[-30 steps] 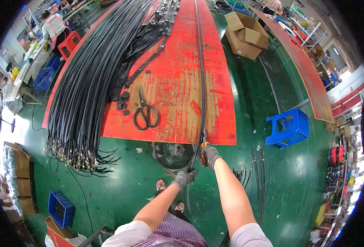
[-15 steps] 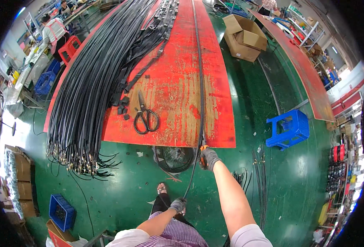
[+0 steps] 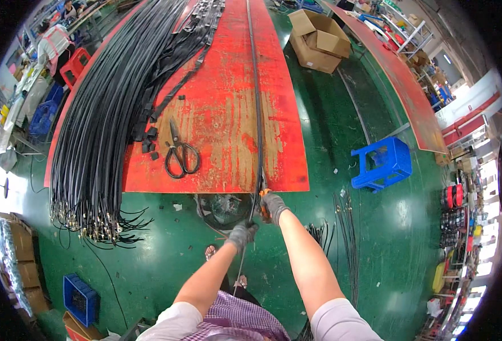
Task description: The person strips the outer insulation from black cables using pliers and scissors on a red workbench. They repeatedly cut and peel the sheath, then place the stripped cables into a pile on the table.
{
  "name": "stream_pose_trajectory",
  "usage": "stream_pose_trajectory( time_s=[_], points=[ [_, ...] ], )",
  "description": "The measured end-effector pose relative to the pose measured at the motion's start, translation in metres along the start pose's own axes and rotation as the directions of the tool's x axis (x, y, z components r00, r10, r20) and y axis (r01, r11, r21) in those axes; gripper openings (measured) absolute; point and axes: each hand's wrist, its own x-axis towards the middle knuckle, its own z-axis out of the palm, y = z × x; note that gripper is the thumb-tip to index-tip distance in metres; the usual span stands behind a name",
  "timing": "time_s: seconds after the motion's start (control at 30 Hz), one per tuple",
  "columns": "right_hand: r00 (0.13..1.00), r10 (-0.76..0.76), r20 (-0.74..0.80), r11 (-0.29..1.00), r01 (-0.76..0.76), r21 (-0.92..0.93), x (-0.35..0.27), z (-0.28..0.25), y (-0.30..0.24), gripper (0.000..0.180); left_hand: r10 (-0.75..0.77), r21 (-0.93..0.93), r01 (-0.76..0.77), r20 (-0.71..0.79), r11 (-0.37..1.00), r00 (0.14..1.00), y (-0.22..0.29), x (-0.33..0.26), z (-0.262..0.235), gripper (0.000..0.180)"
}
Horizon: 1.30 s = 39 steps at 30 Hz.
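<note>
Left hand (image 3: pixel 243 234): in a grey glove at lower centre, fingers curled closed around the lower part of the black cable, where it leaves the table.
Thin strand (image 3: pixel 240 270): pale, hanging below that hand toward the checked apron (image 3: pixel 239 315); its join to the cable cannot be made out.
Right hand (image 3: pixel 274 208): also grey-gloved, just right of and above the left, closed on an orange-handled tool (image 3: pixel 265 193) whose narrow end points up beside the cable.
Black cable (image 3: pixel 257 113): long, slim and dark with a dull sheen — nearly straight from the top centre of the frame down the table, then bending slightly left past the near edge. Fine lengthwise lines show on it; whether it is one piece or several is too small to tell.
Red table (image 3: pixel 222 85): mid-frame, its paint worn to brown streaks left of the cable.
Scissors (image 3: pixel 181 158): black-handled, left of centre, blades together and pointing up.
Cut pieces (image 3: pixel 150 134): small, black, scattered beside the scissors.
Cable bundle (image 3: pixel 100 125): thick, black, filling the upper left — its near ends metal-tipped and hanging over the edge.
Cardboard box (image 3: pixel 318 54): upper right, flaps open, on the green floor (image 3: pixel 313 142).
</note>
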Motion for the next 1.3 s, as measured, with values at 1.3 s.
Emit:
stream_pose_trajectory(
  time_s=[1.3],
  points=[
    [0.995, 0.089, -0.039, 0.987, -0.093, -0.13, 0.043, -0.009, 0.016, 0.008, -0.227, -0.699, 0.27, 0.156, 0.662, 0.961, 0.107, -0.061, -0.028, 0.025]
  ],
)
